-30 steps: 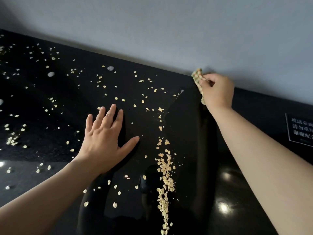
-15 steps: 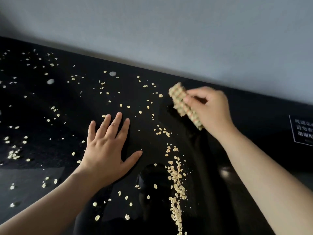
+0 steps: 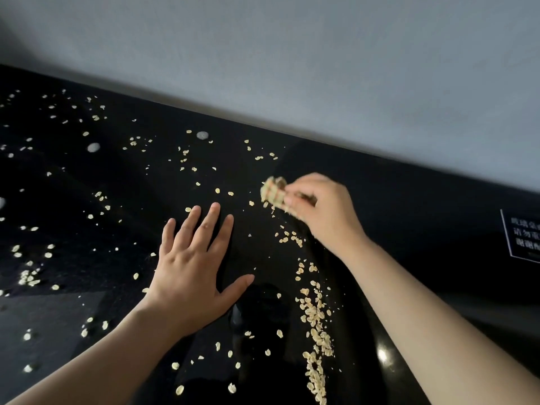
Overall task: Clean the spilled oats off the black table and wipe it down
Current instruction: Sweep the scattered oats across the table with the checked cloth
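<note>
1. Well, my left hand (image 3: 190, 276) lay spread on the black table (image 3: 409, 217).
2. My right hand (image 3: 324, 211) pinched a checked cloth (image 3: 273, 192) toward the tabletop's far edge.
3. Oats (image 3: 317, 331) trailed toward the near edge, others scattered left.

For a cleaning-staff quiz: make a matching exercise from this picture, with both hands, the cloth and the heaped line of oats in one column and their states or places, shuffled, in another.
1. left hand
2. right hand
3. checked cloth
4. oat line

a. bunched, pinched at fingertips
b. heaped strip nearer the camera than the cloth
c. flat on the black table, fingers spread
d. curled round the cloth

Pairs: 1-c, 2-d, 3-a, 4-b
</note>
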Tool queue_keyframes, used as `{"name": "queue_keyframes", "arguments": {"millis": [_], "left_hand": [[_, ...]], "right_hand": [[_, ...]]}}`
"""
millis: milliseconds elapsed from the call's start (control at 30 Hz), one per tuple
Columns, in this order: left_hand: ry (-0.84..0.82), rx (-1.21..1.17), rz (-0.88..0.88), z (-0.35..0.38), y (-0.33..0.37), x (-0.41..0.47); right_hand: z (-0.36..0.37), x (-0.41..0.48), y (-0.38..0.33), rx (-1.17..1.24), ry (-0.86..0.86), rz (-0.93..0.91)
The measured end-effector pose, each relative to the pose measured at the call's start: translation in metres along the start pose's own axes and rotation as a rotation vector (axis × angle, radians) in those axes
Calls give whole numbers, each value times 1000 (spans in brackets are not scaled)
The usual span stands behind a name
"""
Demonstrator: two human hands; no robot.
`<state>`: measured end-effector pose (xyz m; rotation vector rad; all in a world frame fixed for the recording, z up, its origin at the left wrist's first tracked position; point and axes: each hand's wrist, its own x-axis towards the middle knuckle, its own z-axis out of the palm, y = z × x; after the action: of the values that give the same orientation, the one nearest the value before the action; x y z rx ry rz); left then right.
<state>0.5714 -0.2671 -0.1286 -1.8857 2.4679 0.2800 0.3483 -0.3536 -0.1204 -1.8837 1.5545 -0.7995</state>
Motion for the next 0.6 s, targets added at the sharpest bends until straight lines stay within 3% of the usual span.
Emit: {"name": "queue_keyframes", "arguments": {"millis": [67,233,367,467,600], "left_hand": [[1,-1,1,0,0,0],[10,-11,10,2,-2,0],[19,-17,16,2,-3,-1],[20,-20,9,2,-2,0],[11,-29,13,2,-3,0]], "right_hand": [[-5,-16,-6,52,-33,24],[-26,34,-4,20,225,73],[-13,92,12,-71,289,121],[7,104,17,-53,288,172],[21,72,2,-49,120,27]]}}
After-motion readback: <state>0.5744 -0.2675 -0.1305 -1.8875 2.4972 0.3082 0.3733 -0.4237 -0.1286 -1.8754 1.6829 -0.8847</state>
